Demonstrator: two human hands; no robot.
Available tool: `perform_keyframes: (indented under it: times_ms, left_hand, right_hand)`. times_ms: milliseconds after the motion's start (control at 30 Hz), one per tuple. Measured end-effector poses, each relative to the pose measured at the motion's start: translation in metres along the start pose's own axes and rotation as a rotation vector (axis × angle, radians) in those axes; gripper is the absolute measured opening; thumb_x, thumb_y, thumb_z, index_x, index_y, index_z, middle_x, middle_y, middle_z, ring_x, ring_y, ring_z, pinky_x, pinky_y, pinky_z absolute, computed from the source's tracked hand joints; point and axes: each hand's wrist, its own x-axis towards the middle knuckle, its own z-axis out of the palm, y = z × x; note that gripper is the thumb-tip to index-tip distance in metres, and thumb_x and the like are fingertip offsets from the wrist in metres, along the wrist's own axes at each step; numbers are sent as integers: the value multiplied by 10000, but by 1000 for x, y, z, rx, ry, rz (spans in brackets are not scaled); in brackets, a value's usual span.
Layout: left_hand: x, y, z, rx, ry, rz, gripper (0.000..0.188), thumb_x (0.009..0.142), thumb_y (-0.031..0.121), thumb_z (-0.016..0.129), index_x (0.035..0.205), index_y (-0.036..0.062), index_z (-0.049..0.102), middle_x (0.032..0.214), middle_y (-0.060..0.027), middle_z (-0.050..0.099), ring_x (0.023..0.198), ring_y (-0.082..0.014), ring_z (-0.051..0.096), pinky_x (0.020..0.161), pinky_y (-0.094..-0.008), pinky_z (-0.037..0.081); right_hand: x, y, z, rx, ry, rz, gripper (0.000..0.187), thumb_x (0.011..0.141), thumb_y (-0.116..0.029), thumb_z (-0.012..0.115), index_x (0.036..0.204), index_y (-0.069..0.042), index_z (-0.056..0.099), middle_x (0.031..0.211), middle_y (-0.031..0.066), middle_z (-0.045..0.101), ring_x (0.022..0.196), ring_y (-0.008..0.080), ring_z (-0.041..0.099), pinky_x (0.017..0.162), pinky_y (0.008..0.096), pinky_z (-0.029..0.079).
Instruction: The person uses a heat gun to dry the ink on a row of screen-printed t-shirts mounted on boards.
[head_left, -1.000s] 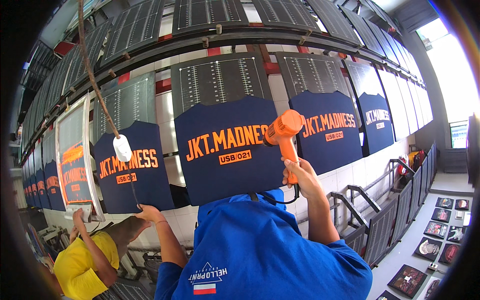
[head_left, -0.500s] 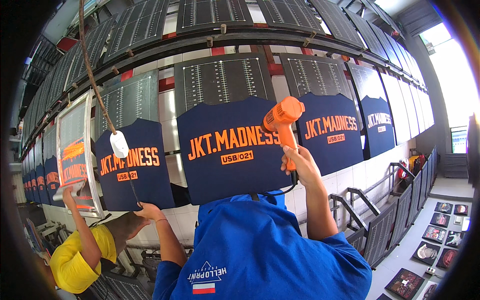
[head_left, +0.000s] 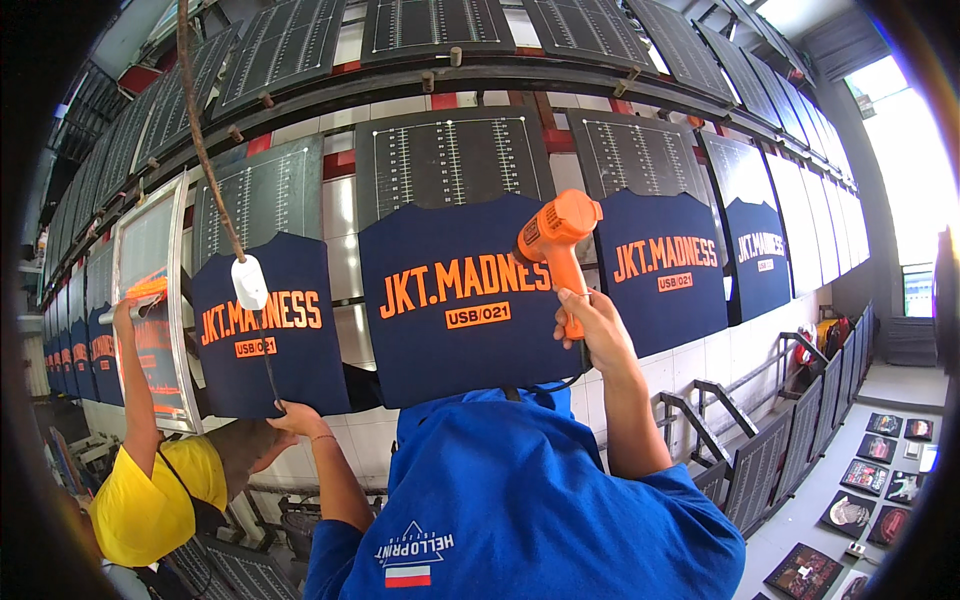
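Observation:
My right hand [head_left: 600, 327] is wrapped round the handle of an orange heat gun [head_left: 566, 230]. Its nozzle points left, over the orange lettering of a navy shirt piece [head_left: 440, 360] laid flat on a dark board [head_left: 452, 150]. My left hand [head_left: 302, 422] is low on the left, its fingers pinched at the lower end of a thin black cord [head_left: 271, 372]. That cord hangs from a white power socket [head_left: 249, 284], in front of another printed navy shirt piece [head_left: 285, 385].
At the left, a person in a yellow shirt [head_left: 140, 500] reaches over a framed printing screen [head_left: 183, 215] with orange ink. More navy pieces lie along the row, like the one at right [head_left: 665, 290]. A brown cable [head_left: 190, 110] hangs overhead. Metal racks [head_left: 760, 480] stand at lower right.
The heat gun has shifted slightly up and left in my right hand. The other person's arm has moved up the screen. My left hand stays at the cord.

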Motion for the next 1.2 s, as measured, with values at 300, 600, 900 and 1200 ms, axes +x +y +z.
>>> perform_keyframes:
  times_ms: [300,600,900,1200]
  left_hand:
    - [8,-9,3,-9,-7,6,612,990,254,542,1415,-122,313,1339,-344,483,1204,-440,538,1020,-458,439]
    - [-2,1,0,-78,-4,-10,617,988,246,552,1409,-135,310,1370,-335,458,1222,-428,525,1025,-450,431]
    - [-7,6,-2,-42,19,-5,586,983,245,560,1395,-118,354,1342,-326,492,1193,-410,551,996,-431,454]
    - [36,-50,17,-4,-92,-42,635,977,422,538,1238,-153,472,1206,-294,598,1048,-393,629,868,-441,517]
  right_hand:
    - [-4,0,12,-154,-1,12,379,965,-310,595,1139,25,561,717,16,567,581,94,585,473,211,454]
    - [-30,2,1,-141,-17,77,289,950,-282,605,977,3,564,723,12,561,579,97,589,475,221,452]
    - [-49,17,-14,-101,10,69,311,951,-287,613,1041,6,558,723,21,573,577,104,598,470,229,462]
    - [-42,9,-11,-161,-144,55,280,948,-271,605,1004,0,565,728,20,568,588,113,598,483,238,461]
